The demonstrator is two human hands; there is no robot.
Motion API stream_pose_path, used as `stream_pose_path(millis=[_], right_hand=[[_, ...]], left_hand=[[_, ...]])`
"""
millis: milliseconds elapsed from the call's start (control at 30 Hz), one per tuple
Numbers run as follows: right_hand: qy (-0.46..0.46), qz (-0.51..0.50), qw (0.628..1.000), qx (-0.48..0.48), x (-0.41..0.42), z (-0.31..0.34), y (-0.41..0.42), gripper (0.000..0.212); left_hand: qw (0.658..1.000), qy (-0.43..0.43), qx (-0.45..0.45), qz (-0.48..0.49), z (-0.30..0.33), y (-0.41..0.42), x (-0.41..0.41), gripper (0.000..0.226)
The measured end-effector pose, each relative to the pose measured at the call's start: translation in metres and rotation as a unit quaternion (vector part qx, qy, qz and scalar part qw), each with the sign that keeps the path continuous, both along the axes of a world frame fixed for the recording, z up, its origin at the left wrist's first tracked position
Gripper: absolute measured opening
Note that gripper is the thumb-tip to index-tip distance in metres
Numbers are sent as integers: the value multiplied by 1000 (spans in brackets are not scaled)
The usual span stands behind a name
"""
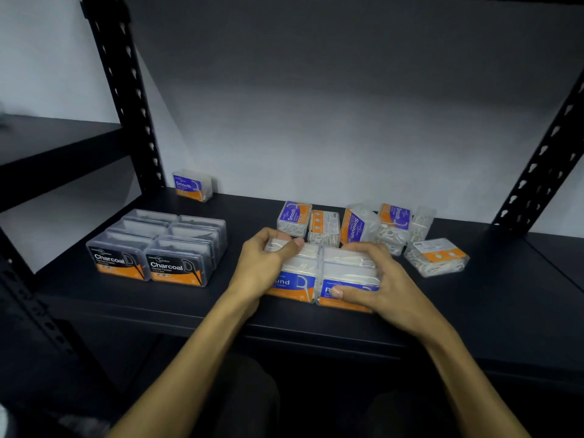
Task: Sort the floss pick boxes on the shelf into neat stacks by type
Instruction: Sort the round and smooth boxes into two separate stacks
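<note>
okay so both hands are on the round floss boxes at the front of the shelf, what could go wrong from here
1. The Round boxes sit near the shelf's front edge; a pull by the left hand or right hand might tip one off.
2. The loose Smooth boxes lie jumbled right behind; pushing the group back could knock them over.
3. One Smooth box sits alone at the back left and may get overlooked.

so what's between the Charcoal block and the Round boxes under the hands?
Head view: only bare dark shelf between the Charcoal boxes and the Round boxes; the left hand borders that gap.
</note>
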State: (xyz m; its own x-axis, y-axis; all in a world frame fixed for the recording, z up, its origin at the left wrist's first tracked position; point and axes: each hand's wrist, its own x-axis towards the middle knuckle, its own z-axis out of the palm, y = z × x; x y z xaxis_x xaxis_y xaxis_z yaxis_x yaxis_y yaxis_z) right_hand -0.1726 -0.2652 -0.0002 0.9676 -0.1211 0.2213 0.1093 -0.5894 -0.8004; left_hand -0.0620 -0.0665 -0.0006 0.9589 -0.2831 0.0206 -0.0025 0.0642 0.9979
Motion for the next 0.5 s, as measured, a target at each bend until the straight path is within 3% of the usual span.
stream_pose_path(millis=[367, 500], right_hand=[[8, 6, 999, 39, 1, 1, 1, 72], [-8, 7, 999, 36, 2, -4, 0, 78]], left_hand=[[997, -48, 61, -22, 4, 5, 0, 24], [999, -24, 34, -31, 4, 6, 0, 24]])
